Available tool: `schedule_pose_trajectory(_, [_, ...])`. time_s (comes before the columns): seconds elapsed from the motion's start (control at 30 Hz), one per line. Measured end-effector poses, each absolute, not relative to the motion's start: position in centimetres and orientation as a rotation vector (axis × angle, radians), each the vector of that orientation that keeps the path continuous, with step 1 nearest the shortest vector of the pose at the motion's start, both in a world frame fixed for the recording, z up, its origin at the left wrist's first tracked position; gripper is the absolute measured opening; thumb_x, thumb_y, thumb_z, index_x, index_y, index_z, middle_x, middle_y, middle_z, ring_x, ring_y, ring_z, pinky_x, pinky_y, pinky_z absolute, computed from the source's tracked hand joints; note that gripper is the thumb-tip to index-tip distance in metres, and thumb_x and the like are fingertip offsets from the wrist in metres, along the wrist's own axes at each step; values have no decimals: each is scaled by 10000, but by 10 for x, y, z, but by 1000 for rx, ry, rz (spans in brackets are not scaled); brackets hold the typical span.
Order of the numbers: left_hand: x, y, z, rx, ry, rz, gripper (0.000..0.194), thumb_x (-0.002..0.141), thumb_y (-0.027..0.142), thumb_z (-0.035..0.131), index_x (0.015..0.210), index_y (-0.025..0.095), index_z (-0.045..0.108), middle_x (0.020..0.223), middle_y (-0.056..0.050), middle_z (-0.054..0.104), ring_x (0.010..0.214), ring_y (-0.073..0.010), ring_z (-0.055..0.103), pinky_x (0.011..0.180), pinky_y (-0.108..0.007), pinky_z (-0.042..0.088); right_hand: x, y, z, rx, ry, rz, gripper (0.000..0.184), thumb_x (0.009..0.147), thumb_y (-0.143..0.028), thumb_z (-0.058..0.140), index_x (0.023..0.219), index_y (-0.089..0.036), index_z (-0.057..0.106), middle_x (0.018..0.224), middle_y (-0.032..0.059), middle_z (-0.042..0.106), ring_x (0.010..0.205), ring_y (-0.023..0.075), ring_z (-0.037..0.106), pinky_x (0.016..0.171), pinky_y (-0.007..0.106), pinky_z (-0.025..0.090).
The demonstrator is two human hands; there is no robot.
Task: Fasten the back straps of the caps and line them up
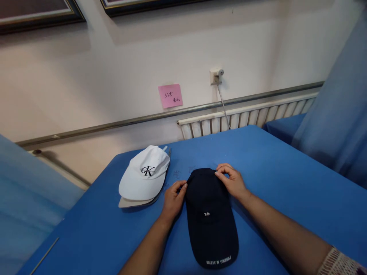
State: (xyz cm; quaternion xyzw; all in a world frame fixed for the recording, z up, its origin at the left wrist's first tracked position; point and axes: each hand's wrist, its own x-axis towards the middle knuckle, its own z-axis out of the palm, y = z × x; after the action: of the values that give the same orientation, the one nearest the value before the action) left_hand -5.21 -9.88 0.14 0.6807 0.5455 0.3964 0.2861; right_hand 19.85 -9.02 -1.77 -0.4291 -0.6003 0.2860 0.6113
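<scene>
The dark baseball cap point(212, 229) lies on the blue tabletop point(286, 187) in front of the person, its brim pointing back toward them and the white words "BELIEVE IN YOURSELF" point(218, 260) readable along the edge. I can see the left hand point(173, 200) pinching the crown's left edge between thumb and fingers, while the right hand point(233, 183) pinches the far right corner in the same way. Neither palm presses on the cloth.

That light hold at the edges seems right to me: the crown looks soft, and a heavy grip would probably crease it. The right hand sits a little farther out than the left, so I would draw both sides with equal, gentle tension, to keep the small white emblem point(207, 214) centred and the crown from skewing. Better to work the cloth and leave the brim unbent. To the left, well within elbow's reach, the white "CK" cap point(143, 177) rests on other headwear, a beige brim point(134, 203) showing beneath; I'd keep the left forearm clear of it.
</scene>
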Motion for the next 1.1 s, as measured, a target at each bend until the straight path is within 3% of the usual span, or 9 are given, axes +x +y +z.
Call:
schedule_pose_trajectory(0.23, [-50, -101, 8, 1776, 1500, 1088, 346, 837, 446, 550, 984, 182, 719, 981, -58, 724, 953, -246, 635, 886, -336, 470, 210, -96, -12, -1234, -1025, 710, 273, 804, -472, 581, 825, -201, 609, 802, 34, 615, 768, 178, 559, 739, 312, 452])
schedule_pose_trajectory(0.33, [-50, -101, 10, 1761, 1493, 1098, 363, 844, 452, 538, 997, 174, 713, 997, -67, 721, 964, -247, 635, 896, -341, 465, 221, -135, -2, -1318, -872, 839, 286, 774, -490, 621, 785, -204, 608, 712, 12, 603, 660, 157, 547, 633, 275, 433])
schedule_pose_trajectory(0.47, [-51, -99, 7, 1746, 1470, 1146, 364, 834, 456, 547, 991, 174, 716, 996, -73, 725, 973, -252, 637, 889, -348, 468, 227, -227, 1, -1400, -878, 1492, 489, 820, -620, 532, 613, -185, 616, 473, 3, 518, 412, 112, 442, 427, 241, 319])
schedule_pose_trajectory(0.53, [-51, -97, 4, 1727, 1462, 1171, 371, 825, 459, 554, 990, 170, 718, 985, -77, 729, 954, -251, 643, 881, -354, 474, 223, -269, 0, -1354, -746, 1874, 495, 790, -643, 569, 697, -167, 664, 655, 73, 665, 467, 131, 559, 414, 227, 343])
schedule_pose_trajectory(0.63, [-51, -96, 0, 1697, 1451, 1186, 372, 805, 454, 571, 984, 162, 718, 977, -84, 730, 941, -253, 649, 878, -364, 480, 207, -304, -1, -1170, -447, 2154, 401, 748, -541, 696, 900, -171, 672, 904, 110, 724, 739, 185, 695, 614, 250, 495])
schedule_pose_trajectory(0.83, [-61, -93, -5, 1699, 1481, 1212, 349, 779, 441, 586, 944, 164, 719, 970, -89, 735, 942, -255, 658, 889, -381, 481, 165, -295, -7, -987, -198, 1954, 319, 698, -368, 797, 838, -191, 572, 1036, 106, 704, 1029, 240, 664, 859, 337, 514])
schedule_pose_trajectory(0.97, [-68, -90, -5, 1690, 1494, 1216, 347, 760, 439, 584, 914, 158, 716, 944, -96, 740, 915, -258, 668, 867, -387, 495, 158, -278, -20, -1017, -141, 1672, 326, 681, -327, 805, 830, -226, 533, 923, 27, 695, 886, 201, 684, 817, 363, 535])
schedule_pose_trajectory(1.1, [-71, -87, -5, 1689, 1488, 1202, 335, 739, 446, 597, 878, 165, 718, 916, -93, 745, 887, -262, 676, 860, -393, 498, 179, -254, -33, -1020, -232, 1542, 297, 691, -318, 800, 820, -224, 549, 786, -12, 672, 705, 146, 664, 678, 298, 536])
